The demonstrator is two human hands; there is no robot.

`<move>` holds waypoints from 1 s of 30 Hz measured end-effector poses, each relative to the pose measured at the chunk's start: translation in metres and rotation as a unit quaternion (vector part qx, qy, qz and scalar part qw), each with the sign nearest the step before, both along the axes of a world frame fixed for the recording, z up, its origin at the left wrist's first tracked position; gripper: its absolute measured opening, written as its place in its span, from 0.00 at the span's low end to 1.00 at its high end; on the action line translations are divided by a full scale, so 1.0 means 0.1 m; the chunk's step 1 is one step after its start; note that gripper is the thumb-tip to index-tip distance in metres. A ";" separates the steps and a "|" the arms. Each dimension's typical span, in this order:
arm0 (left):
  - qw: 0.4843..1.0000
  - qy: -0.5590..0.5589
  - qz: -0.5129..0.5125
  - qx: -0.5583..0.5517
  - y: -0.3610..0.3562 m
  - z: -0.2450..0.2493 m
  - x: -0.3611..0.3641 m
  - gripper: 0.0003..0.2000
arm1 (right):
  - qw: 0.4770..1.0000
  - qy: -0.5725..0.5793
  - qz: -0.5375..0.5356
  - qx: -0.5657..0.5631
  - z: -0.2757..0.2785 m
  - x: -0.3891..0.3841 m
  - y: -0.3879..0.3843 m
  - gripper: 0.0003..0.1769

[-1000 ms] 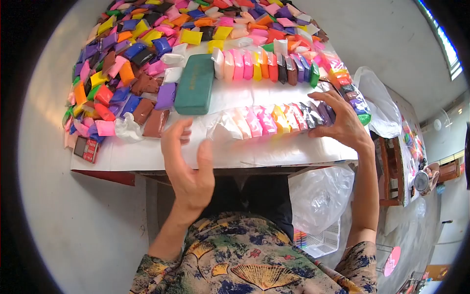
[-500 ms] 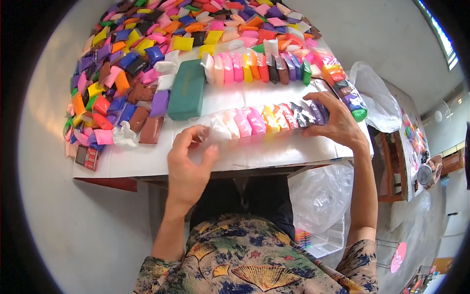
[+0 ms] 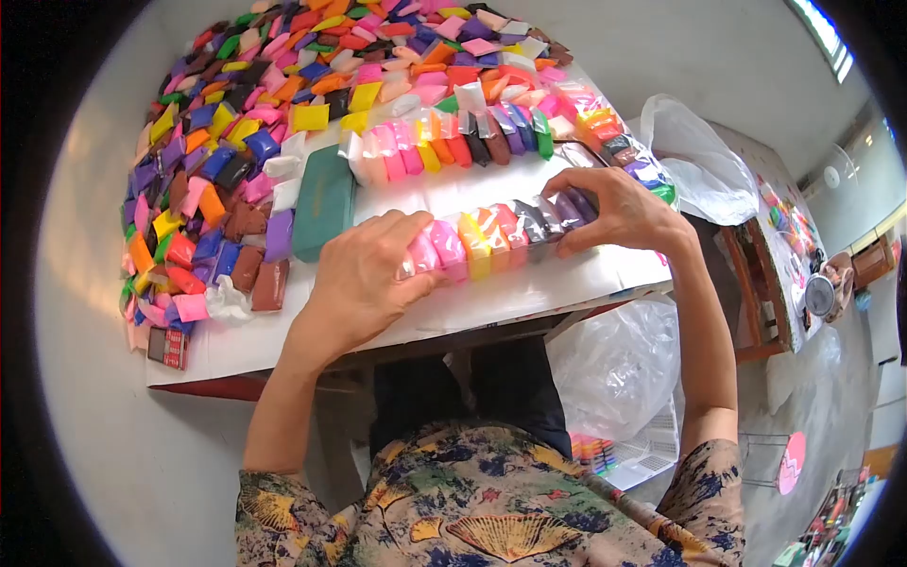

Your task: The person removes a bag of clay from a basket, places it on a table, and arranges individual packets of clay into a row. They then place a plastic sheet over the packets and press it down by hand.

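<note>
Left grip (image 3: 364,274): fingers pressed together and laid over the left end of the near row of small coloured plastic-wrapped packets (image 3: 496,230), thumb on the near side. It clasps the pink end packets; whatever lies further left in the row is hidden under my palm.

Right grip (image 3: 614,210): fingers curled over the right end of the same row, thumb tucked against its near side, pinching the purple and dark packets there.

The row runs straight between both grips, touching each, and stands on edge on the white worktop (image 3: 529,293), slanting up to the right in view.

Just behind it, apart: second row of coloured wrapped packets (image 3: 444,142), roughly parallel.

Dark green rectangular hard case (image 3: 323,200) lies flat just beyond my left grip's fingertips; can't tell if it touches them.

Big heap of loose coloured packets (image 3: 236,104) covers the far and left worktop.

Crumpled clear plastic bag (image 3: 694,156) sits at the right edge, beyond my right grip.
</note>
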State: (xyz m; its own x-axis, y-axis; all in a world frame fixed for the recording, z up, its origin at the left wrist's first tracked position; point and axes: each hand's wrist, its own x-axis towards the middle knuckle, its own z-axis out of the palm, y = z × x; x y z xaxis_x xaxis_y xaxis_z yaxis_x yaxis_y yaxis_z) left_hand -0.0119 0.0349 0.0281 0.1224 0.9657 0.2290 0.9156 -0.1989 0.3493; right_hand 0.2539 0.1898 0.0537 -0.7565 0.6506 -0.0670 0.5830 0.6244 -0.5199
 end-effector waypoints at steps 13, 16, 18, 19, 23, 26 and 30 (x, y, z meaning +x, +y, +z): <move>0.996 -0.078 -0.024 -0.033 0.04 0.00 -0.09 0.31 | 0.996 0.081 -0.039 0.030 -0.31 0.28 -0.06 0.45; 0.997 0.019 -0.070 0.008 0.02 0.10 -0.10 0.37 | 0.993 0.101 0.008 0.068 -0.25 0.37 -0.07 0.54; 0.993 0.050 -0.102 0.042 0.05 0.12 -0.06 0.40 | 0.990 0.093 0.018 0.102 -0.11 0.36 -0.14 0.56; 0.992 0.038 -0.113 0.049 0.12 0.13 0.00 0.41 | 0.989 0.098 0.040 0.101 -0.06 0.29 -0.16 0.55; 0.988 0.004 -0.150 -0.025 0.30 0.13 0.34 0.38 | 0.989 0.078 0.098 0.078 -0.02 -0.09 -0.22 0.45; 0.993 -0.027 -0.096 -0.068 0.40 0.10 0.34 0.28 | 0.991 0.018 0.092 0.093 -0.08 -0.20 -0.23 0.37; 0.993 -0.040 -0.047 -0.100 0.28 0.17 0.25 0.26 | 0.996 -0.012 0.064 0.065 -0.04 -0.09 -0.22 0.35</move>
State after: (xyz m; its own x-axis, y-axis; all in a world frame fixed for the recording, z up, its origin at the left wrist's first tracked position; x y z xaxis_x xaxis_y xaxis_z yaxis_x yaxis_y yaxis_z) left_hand 0.0135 0.0626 0.0448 0.2024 0.9782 0.0464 0.8638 -0.2006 0.4621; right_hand 0.2450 0.1680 0.0496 -0.8334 0.5526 -0.0067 0.5047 0.7561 -0.4167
